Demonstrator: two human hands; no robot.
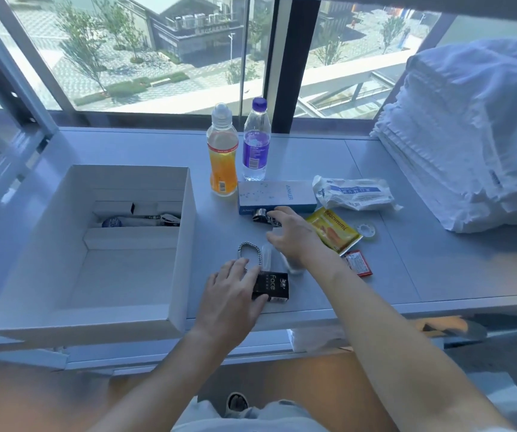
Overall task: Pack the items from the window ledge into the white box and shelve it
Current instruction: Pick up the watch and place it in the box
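Observation:
The white box (pixel 176 275) stands open on the left of the window ledge (pixel 438 275), with a few small items at its far end. My left hand (pixel 235 294) grips the black "face" pack (pixel 274 286) near the ledge's front edge. A silver bracelet (pixel 251 251) lies just beyond it. My right hand (pixel 294 235) hovers with relaxed fingers over a metal watch (pixel 261 214), in front of the blue Anker box (pixel 277 194). A clear small container (pixel 294 263) sits partly under my right wrist.
An orange drink bottle (pixel 222 154) and a purple-labelled water bottle (pixel 256 141) stand behind the Anker box. To the right lie a white packet (pixel 353 194), a yellow sachet (pixel 333 229), a red sachet (pixel 358 263) and a tape roll (pixel 366 229). Folded white cloths (pixel 463 135) are stacked at far right.

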